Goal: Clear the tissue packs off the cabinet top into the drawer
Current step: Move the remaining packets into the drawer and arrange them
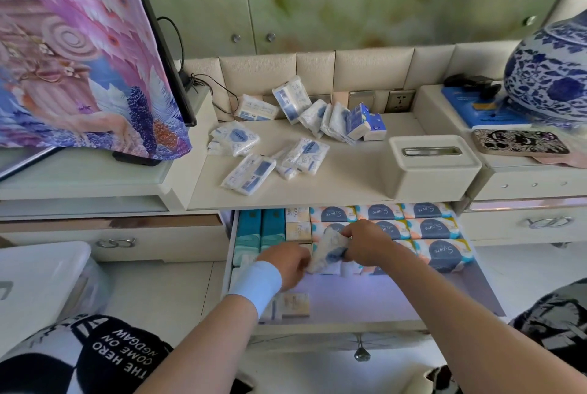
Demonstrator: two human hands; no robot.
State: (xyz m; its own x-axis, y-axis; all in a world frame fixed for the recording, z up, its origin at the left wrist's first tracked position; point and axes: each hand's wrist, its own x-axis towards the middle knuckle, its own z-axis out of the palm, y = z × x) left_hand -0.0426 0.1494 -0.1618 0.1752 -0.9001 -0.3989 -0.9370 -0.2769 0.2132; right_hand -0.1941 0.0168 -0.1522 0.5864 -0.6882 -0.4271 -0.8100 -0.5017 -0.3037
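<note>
Over the open drawer (397, 295), the left hand (286, 261) and right hand (365, 244) both curl their fingers around one small tissue pack (327, 252), while more tissue packs (247, 174) lie scattered on the desk (349, 177).

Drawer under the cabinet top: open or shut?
Open. The drawer is pulled out from under the cabinet top, rows of tissue packs exposed; left hand and right hand hold a pack over it.

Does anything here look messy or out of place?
Yes. The small tissue packs lie scattered at all angles on the cabinet top, several leaning against the back panel, unlike the neat rows of packs in the open drawer. Nothing looks damaged or spilled.
</note>
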